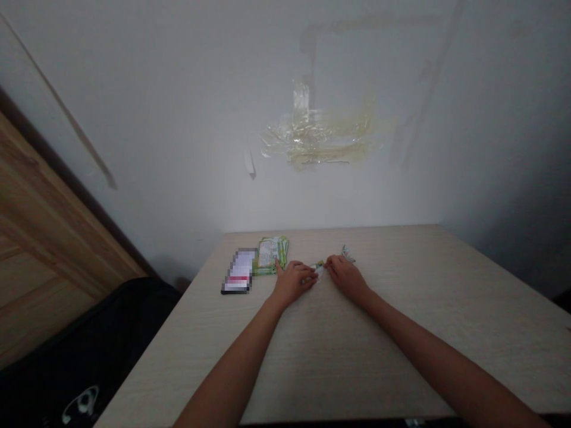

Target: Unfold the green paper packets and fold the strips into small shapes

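A small green, yellow and white printed paper (319,267) lies on the table between my two hands. My left hand (292,284) holds its left end, fingers pressed together over it and the thumb raised toward the stack. At the other end, the closed fingertips of my right hand (347,277) pinch the paper's upper right edge. Much of the paper is covered by my fingers. Just beyond my right hand sits a small folded green-and-white piece (348,254), partly hidden. Left of my left hand is a loose stack of green-and-white printed papers or flat packets (270,252).
A phone (238,272) with a blurred-out screen lies left of the stack. The pale wood table (401,345) meets a wall (187,148) with patches of clear tape (312,139). At left are a black bag-like object (111,333) and a wooden panel (40,238).
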The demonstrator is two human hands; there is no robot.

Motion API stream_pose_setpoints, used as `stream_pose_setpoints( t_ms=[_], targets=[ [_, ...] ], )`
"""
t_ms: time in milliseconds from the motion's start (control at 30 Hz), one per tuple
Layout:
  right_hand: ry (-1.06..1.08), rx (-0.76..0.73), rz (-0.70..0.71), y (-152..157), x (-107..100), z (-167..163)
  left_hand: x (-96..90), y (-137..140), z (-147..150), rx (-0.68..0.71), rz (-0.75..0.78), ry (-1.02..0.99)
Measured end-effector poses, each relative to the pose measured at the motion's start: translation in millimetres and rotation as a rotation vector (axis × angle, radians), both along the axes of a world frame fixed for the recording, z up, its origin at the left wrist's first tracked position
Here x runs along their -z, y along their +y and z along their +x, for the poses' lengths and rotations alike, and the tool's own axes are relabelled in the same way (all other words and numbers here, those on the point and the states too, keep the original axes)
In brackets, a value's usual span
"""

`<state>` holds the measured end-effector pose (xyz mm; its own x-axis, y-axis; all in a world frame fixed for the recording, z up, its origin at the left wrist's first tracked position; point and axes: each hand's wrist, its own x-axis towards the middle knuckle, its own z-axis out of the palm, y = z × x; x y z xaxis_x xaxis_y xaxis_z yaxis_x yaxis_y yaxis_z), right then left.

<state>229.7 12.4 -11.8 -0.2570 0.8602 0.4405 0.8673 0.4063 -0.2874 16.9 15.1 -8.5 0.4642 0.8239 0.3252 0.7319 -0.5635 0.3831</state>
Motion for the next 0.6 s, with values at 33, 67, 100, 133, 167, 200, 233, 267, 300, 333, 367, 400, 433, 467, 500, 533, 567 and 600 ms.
stream_pose_setpoints(
  t_ms=[33, 67, 100, 133, 167, 200, 233, 267, 300, 333, 367, 400, 433, 467, 500, 533, 567, 600],
  targets=[
    [0.011, -0.018, 0.000, 0, 0, 0, -0.6, -1, 0, 0.000, 0.003, 0.002],
    [0.021, -0.038, 0.000, 0, 0, 0, -1.3, -1, 0, 0.000, 0.006, 0.004],
    [0.030, -0.057, 0.001, -1, -1, 1, -2.0, -2, 0, -0.001, 0.009, 0.008],
    [0.034, -0.076, 0.001, -1, -1, 1, -2.6, -2, 0, -0.003, 0.013, 0.012],
    [0.037, -0.095, 0.002, -2, -1, 1, -3.1, -3, 1, -0.006, 0.019, 0.018],
    [0.038, -0.116, 0.002, -3, -1, 1, -3.4, -3, 1, -0.009, 0.025, 0.025],
    [0.039, -0.136, 0.002, -4, -2, 1, -3.5, -3, 1, -0.013, 0.030, 0.032],
    [0.041, -0.152, 0.002, -4, -2, 1, -3.5, -3, 1, -0.018, 0.033, 0.037],
    [0.043, -0.166, 0.003, -5, -1, 1, -3.3, -3, 1, -0.022, 0.035, 0.041],
    [0.046, -0.179, 0.003, -5, -1, 1, -3.2, -3, 1, -0.024, 0.036, 0.043],
    [0.050, -0.191, 0.004, -6, -1, 1, -3.0, -3, 1, -0.026, 0.035, 0.044],
    [0.053, -0.203, 0.006, -6, -1, 2, -2.9, -2, 1, -0.028, 0.034, 0.045],
    [0.056, -0.217, 0.009, -6, -1, 2, -2.8, -2, 1, -0.028, 0.032, 0.046],
    [0.059, -0.232, 0.011, -7, -1, 2, -2.7, -2, 1, -0.030, 0.030, 0.049],
    [0.060, -0.248, 0.012, -8, -1, 2, -2.7, -2, 1, -0.032, 0.027, 0.050],
    [0.063, -0.262, 0.013, -9, -2, 2, -2.7, -2, 1, -0.033, 0.024, 0.051],
    [0.066, -0.275, 0.013, -10, -2, 3, -2.7, -2, 1, -0.033, 0.021, 0.050],
    [0.069, -0.289, 0.009, -11, -3, 3, -2.6, -2, 1, -0.031, 0.020, 0.049]
  ],
)
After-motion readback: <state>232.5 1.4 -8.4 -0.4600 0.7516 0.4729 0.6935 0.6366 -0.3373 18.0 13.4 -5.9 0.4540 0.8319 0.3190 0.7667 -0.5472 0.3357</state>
